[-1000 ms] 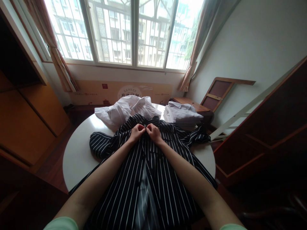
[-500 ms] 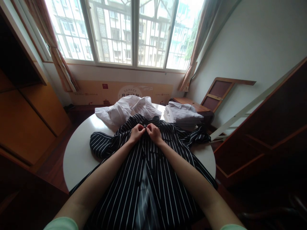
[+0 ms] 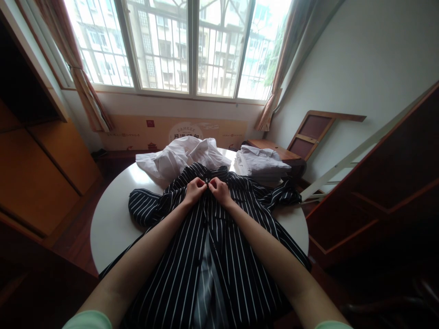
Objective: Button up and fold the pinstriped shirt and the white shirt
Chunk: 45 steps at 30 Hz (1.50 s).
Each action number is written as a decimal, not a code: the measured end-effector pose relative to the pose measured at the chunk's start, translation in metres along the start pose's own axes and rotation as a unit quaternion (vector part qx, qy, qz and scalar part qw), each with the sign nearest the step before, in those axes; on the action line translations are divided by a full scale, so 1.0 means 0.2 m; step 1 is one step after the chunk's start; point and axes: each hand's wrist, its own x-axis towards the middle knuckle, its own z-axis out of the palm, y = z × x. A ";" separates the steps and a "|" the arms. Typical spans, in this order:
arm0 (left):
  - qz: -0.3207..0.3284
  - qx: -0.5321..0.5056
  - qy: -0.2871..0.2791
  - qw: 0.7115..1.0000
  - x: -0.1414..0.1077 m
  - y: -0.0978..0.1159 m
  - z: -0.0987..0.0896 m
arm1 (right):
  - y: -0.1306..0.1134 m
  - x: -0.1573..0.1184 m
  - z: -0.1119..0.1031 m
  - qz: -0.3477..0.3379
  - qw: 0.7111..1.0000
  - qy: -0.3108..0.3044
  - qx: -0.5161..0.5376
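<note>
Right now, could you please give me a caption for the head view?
Left hand and right hand pinch a black striped shirt lying on a round white table.

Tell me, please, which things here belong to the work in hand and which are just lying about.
In hand:
striped garment, pinched by left hand and right hand
white table beneath it

Seemingly just lying about, untouched:
rumpled white cloth
folded white stack
</note>
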 end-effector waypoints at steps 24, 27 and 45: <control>0.026 -0.050 -0.001 0.998 0.01 -0.02 0.01 | 0.02 0.03 -0.01 0.098 0.968 -0.049 0.227; 0.020 -0.053 0.000 0.998 0.01 -0.02 0.01 | 0.02 0.03 -0.02 0.098 0.967 -0.051 0.229; 0.021 -0.100 -0.043 0.994 0.01 -0.01 0.02 | 0.03 0.03 -0.01 0.092 0.970 -0.035 0.224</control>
